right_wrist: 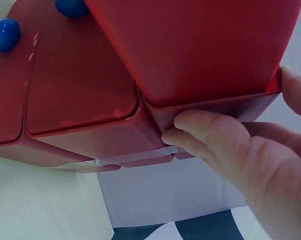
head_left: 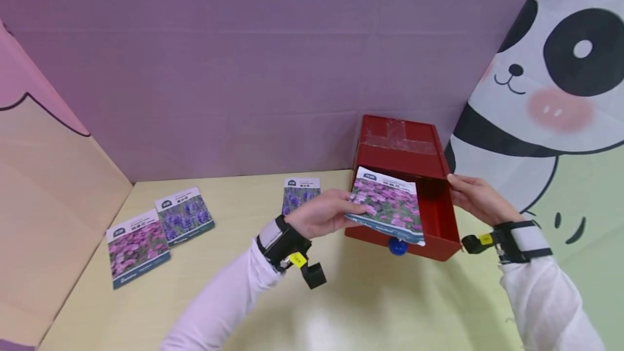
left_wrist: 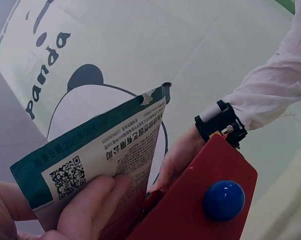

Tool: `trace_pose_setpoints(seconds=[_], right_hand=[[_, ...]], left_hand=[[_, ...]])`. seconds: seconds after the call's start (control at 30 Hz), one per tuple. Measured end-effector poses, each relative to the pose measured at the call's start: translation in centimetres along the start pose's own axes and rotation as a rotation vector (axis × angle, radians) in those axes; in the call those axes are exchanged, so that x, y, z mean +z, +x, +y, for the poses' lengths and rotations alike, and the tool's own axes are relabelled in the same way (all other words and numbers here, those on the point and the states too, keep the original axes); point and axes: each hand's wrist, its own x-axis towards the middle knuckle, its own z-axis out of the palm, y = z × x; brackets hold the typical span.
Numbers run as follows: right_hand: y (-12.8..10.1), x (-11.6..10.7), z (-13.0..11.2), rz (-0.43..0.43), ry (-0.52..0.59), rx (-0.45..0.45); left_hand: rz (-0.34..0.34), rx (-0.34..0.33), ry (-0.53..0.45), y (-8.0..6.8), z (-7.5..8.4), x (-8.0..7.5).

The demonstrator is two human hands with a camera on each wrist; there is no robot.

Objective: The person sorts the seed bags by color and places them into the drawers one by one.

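Observation:
My left hand (head_left: 324, 214) pinches a seed packet (head_left: 390, 202) printed with pink flowers, thumb on the front. In the left wrist view, its fingers (left_wrist: 93, 202) lie across the packet's text-covered back. The packet is held tilted over the pulled-out top drawer (head_left: 439, 215) of a red drawer cabinet (head_left: 400, 142), hiding much of the drawer's inside. A blue knob (head_left: 397, 246) shows on the drawer front. My right hand (head_left: 480, 197) grips the cabinet's right side by its upper edge, with fingers (right_wrist: 210, 125) along the side wall below the drawer.
A packet with purple flowers (head_left: 298, 194) lies left of the cabinet, partly behind my left hand. Farther left lie another purple-flower packet (head_left: 184, 216) and a pink-flower packet (head_left: 138, 248), edges overlapping. Behind the table (head_left: 234, 199) hangs a purple cloth (head_left: 234, 80); a panda-print cloth (head_left: 517, 129) is at the right.

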Motion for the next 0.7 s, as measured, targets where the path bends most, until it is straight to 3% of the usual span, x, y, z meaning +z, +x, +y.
trace_pose_setpoints(seconds=[0.47,0.7], right_hand=[[0.1,0.2,-0.2,0.007,-0.012,-0.014],[0.0,0.2,0.0,-0.014,0.068,-0.020]], left_hand=[[0.047,-0.032,-0.091,0.9,-0.4,0.7],[0.050,-0.053,-0.125,1.3,-0.6,0.9]])
